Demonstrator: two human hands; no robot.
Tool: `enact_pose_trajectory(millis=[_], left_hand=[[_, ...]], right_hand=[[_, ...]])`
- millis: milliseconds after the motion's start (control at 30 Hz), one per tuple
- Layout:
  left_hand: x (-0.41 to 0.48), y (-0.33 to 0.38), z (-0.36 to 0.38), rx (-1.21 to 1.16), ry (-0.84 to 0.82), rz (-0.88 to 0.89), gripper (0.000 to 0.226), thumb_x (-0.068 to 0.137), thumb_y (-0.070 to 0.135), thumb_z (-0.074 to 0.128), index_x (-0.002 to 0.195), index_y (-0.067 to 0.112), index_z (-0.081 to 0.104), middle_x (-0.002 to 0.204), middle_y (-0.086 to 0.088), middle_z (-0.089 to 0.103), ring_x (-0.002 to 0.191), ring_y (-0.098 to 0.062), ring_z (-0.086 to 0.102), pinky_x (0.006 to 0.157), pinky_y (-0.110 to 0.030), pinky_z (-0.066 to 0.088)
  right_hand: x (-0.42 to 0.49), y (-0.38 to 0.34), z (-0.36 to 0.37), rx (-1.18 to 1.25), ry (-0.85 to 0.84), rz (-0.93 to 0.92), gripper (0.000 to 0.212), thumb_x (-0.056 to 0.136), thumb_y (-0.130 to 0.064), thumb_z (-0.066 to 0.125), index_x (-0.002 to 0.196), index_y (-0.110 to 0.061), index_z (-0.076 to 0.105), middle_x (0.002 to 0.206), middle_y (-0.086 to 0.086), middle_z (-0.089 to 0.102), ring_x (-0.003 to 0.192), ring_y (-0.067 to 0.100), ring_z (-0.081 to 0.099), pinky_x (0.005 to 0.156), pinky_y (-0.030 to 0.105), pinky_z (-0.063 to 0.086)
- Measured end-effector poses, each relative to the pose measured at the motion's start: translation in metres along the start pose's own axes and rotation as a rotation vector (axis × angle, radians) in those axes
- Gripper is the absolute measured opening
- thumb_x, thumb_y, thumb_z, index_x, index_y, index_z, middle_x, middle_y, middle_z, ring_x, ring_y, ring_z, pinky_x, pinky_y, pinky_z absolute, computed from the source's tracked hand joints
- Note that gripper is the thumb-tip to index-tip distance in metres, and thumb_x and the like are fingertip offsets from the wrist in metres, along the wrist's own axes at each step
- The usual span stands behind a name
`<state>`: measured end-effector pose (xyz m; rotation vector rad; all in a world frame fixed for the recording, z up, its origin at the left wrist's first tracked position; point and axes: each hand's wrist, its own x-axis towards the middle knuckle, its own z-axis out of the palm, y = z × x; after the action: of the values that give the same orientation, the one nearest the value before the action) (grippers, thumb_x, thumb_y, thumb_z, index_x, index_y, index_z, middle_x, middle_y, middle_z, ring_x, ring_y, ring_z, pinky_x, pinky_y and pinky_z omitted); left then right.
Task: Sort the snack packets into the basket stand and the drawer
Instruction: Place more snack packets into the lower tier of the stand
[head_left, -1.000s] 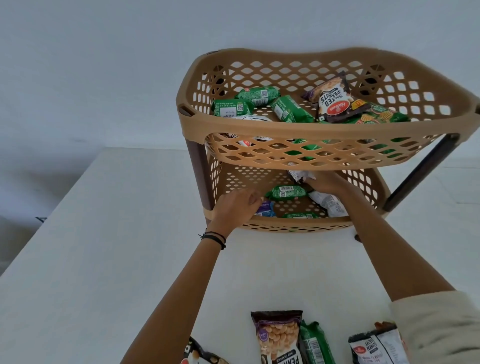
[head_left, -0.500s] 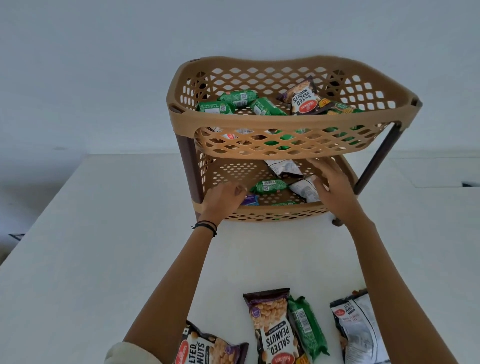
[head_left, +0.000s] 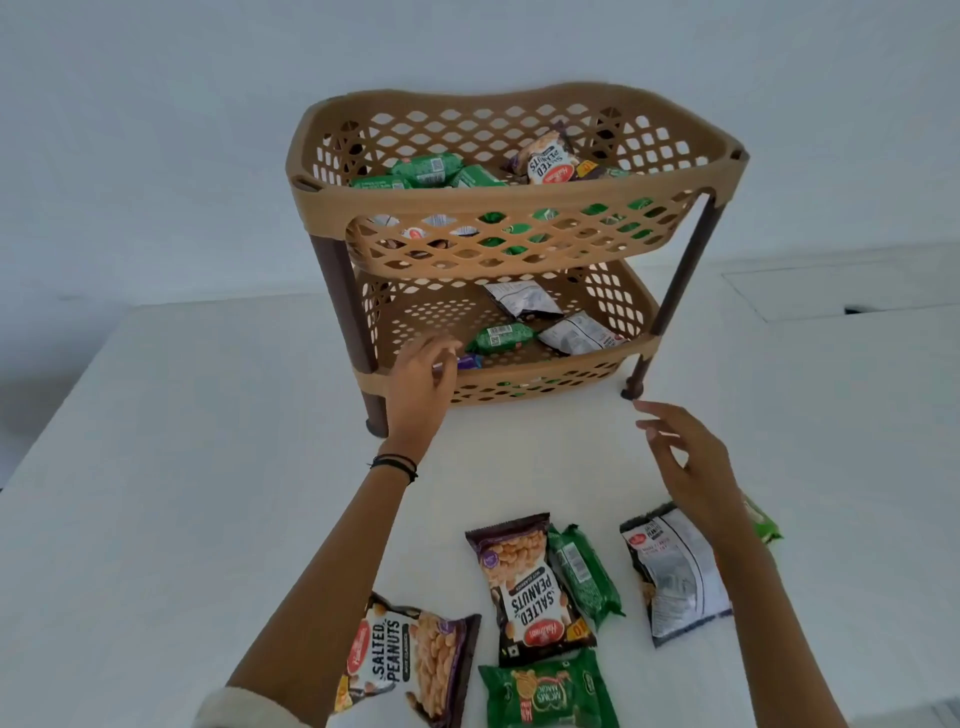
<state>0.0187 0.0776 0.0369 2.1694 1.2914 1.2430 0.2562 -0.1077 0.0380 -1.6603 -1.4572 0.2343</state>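
Table: a white flat tabletop (head_left: 182, 467) carries everything in view.
Stand: a tan perforated plastic two-tier basket stand on brown legs (head_left: 467, 200) sits at the far side. Both tiers already hold green and silver packets.
Drawer: I cannot pick one out with certainty.
Loose packets: still to be sorted, lying flat near the front edge. They are a brown foil salted-peanut pouch (head_left: 524, 587), a second peanut pouch (head_left: 410, 660) to its left, a slim green biscuit wrapper (head_left: 584, 574), a wider green biscuit pack (head_left: 548, 693), a silver-backed pouch (head_left: 675, 571), and a green packet (head_left: 763, 522) partly hidden by the right wrist.
Handling: probably light, crinkly and slick. The pouches are soft, and their contents would crush under a hard squeeze.
Where to hold: likely a pinch at a crimped end seam or across the narrow width.
Left hand (head_left: 421, 384): over the lower tier's front rim, fingers loosely bent and gripping nothing I can see. It is just beside a small purple wrapper (head_left: 467, 361); contact is unclear.
Right hand (head_left: 691, 462): above the table near the stand's front right leg, fingers spread, empty.
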Motion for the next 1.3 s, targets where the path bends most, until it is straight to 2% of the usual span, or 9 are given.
enact_pose_trajectory(millis=[67, 133, 333, 467, 567, 700, 867, 1067, 1300], left_hand=[[-0.018, 0.003, -0.001, -0.055, -0.032, 0.08, 0.021, 0.091, 0.008, 0.05, 0.1, 0.01, 0.068, 0.12, -0.002, 0.062, 0.116, -0.016, 0.05, 0.096, -0.005, 0.031], [-0.038, 0.006, -0.002, -0.078, -0.109, 0.192, 0.022, 0.089, 0.002, 0.051, 0.1, 0.011, 0.068, 0.127, -0.002, 0.058, 0.125, -0.015, 0.045, 0.106, -0.019, 0.033], [-0.099, 0.021, -0.018, -0.28, -0.758, 0.118, 0.031, 0.095, 0.019, 0.049, 0.124, 0.028, 0.053, 0.128, 0.011, 0.057, 0.12, -0.001, 0.049, 0.103, -0.028, 0.041], [-0.124, 0.029, -0.024, -0.388, -1.041, 0.024, 0.036, 0.094, 0.019, 0.052, 0.129, 0.024, 0.051, 0.122, 0.006, 0.062, 0.114, 0.002, 0.055, 0.098, -0.02, 0.045], [-0.131, 0.028, -0.027, -0.302, -1.101, 0.088, 0.038, 0.091, 0.007, 0.053, 0.127, 0.018, 0.055, 0.124, 0.002, 0.06, 0.109, 0.004, 0.053, 0.093, -0.012, 0.042], [-0.132, 0.032, -0.026, -0.115, -1.148, 0.235, 0.055, 0.081, 0.0, 0.05, 0.129, 0.026, 0.051, 0.133, 0.005, 0.053, 0.119, -0.009, 0.043, 0.102, -0.024, 0.035], [-0.133, 0.04, -0.019, 0.082, -1.163, 0.475, 0.067, 0.071, -0.003, 0.053, 0.135, 0.017, 0.045, 0.143, -0.004, 0.044, 0.136, -0.016, 0.026, 0.109, -0.013, 0.009], [-0.129, 0.032, -0.017, 0.323, -1.108, 0.52, 0.065, 0.076, 0.006, 0.055, 0.138, 0.017, 0.04, 0.139, -0.013, 0.044, 0.133, -0.027, 0.032, 0.108, -0.039, 0.031], [-0.122, 0.01, -0.022, 0.406, -1.035, 0.378, 0.063, 0.082, 0.021, 0.061, 0.14, 0.02, 0.036, 0.134, -0.009, 0.044, 0.123, -0.025, 0.04, 0.1, -0.036, 0.039]], right_hand=[[-0.017, -0.001, 0.003, 0.036, -0.031, 0.047, 0.028, 0.094, -0.01, 0.045, 0.118, -0.012, 0.058, 0.109, -0.001, 0.063, 0.099, -0.008, 0.058, 0.083, 0.002, 0.042], [-0.03, -0.003, 0.008, 0.055, -0.075, 0.077, 0.028, 0.094, -0.013, 0.044, 0.118, -0.018, 0.058, 0.111, -0.009, 0.062, 0.101, -0.006, 0.059, 0.083, 0.004, 0.043], [-0.054, -0.012, 0.024, 0.091, -0.179, 0.136, 0.032, 0.094, -0.002, 0.045, 0.117, -0.02, 0.059, 0.105, -0.01, 0.066, 0.097, -0.004, 0.061, 0.069, 0.005, 0.047], [-0.068, -0.022, 0.04, 0.015, -0.268, 0.023, 0.03, 0.093, -0.004, 0.047, 0.117, -0.016, 0.06, 0.106, -0.002, 0.067, 0.096, 0.003, 0.062, 0.078, 0.005, 0.043], [-0.075, -0.024, 0.05, -0.12, -0.339, -0.057, 0.03, 0.093, -0.005, 0.044, 0.12, -0.007, 0.058, 0.115, 0.006, 0.062, 0.103, 0.014, 0.059, 0.088, 0.016, 0.042], [-0.083, -0.023, 0.054, -0.214, -0.423, -0.066, 0.033, 0.094, -0.011, 0.047, 0.127, -0.009, 0.053, 0.128, 0.005, 0.052, 0.116, 0.017, 0.051, 0.092, 0.019, 0.039], [-0.08, -0.019, 0.052, -0.35, -0.52, -0.025, 0.041, 0.093, -0.021, 0.049, 0.133, -0.014, 0.046, 0.135, 0.006, 0.047, 0.118, 0.021, 0.049, 0.093, 0.032, 0.043], [-0.072, -0.018, 0.051, -0.458, -0.601, 0.008, 0.049, 0.091, -0.028, 0.051, 0.136, -0.015, 0.041, 0.135, 0.006, 0.045, 0.115, 0.023, 0.05, 0.092, 0.032, 0.041], [-0.058, -0.016, 0.055, -0.441, -0.623, 0.012, 0.043, 0.093, -0.019, 0.05, 0.136, -0.015, 0.041, 0.138, 0.006, 0.042, 0.117, 0.022, 0.049, 0.093, 0.032, 0.042]])
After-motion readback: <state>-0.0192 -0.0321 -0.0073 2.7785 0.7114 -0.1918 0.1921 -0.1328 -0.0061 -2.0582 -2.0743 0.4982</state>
